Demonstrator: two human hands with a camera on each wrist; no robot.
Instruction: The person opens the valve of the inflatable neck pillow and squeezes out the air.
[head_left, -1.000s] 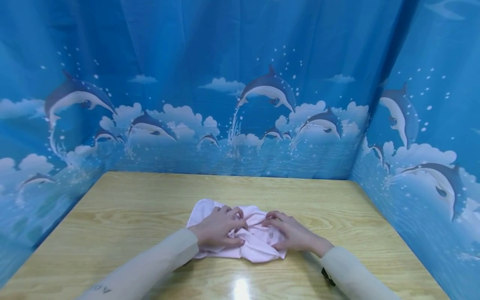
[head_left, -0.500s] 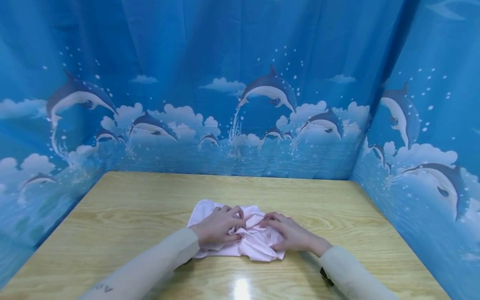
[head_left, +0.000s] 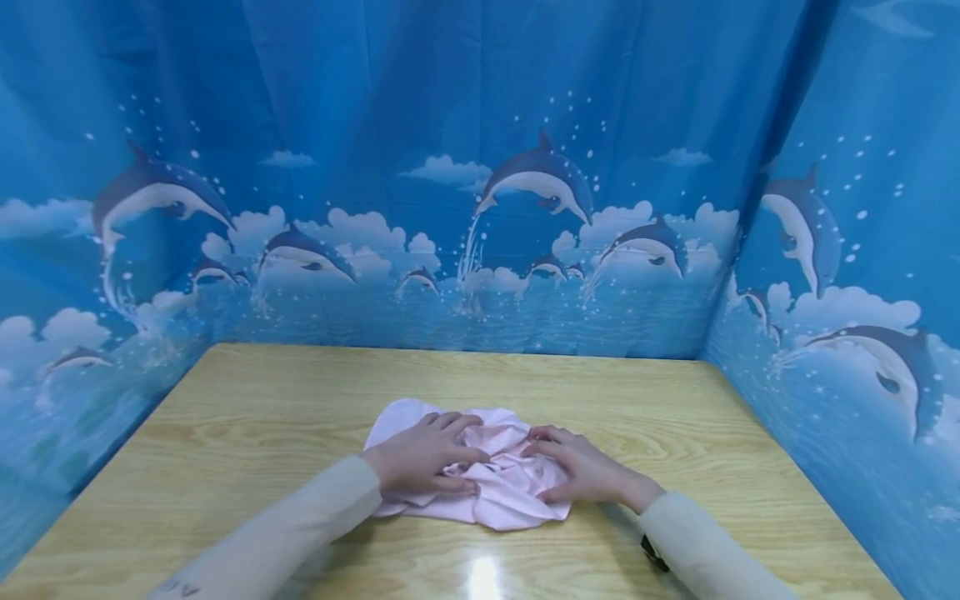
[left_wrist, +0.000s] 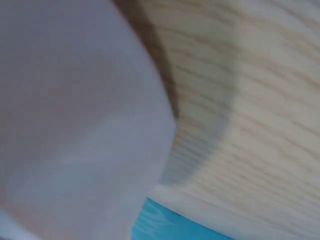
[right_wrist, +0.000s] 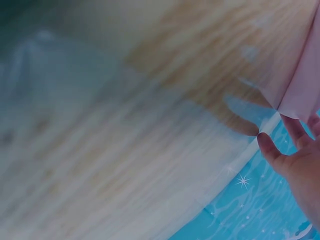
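A crumpled pale pink cloth (head_left: 510,498) lies on the wooden table, bunched in folds between both hands. Over its left half rests my left hand (head_left: 423,454), fingers spread and bent a little, thumb on the near folds. My right hand (head_left: 588,471) touches the right end, with fingers on the far folds and thumb by the near edge. In the right wrist view, the thumb of the right hand (right_wrist: 300,167) stands apart from the cloth (right_wrist: 302,85). The left wrist view shows mostly a blurred sleeve (left_wrist: 80,120); the left hand is hidden there.
The wooden table (head_left: 300,383) reaches back to a blue curtain (head_left: 375,125) printed with dolphins. Another stretch of the dolphin curtain (head_left: 862,275) borders the right side. A bright light reflection shows near the table's front.
My left hand first drew its fingers and thumb together on the cloth, then spread them and shifted slightly left. The left folds have loosened. The right hand stays nearly still.
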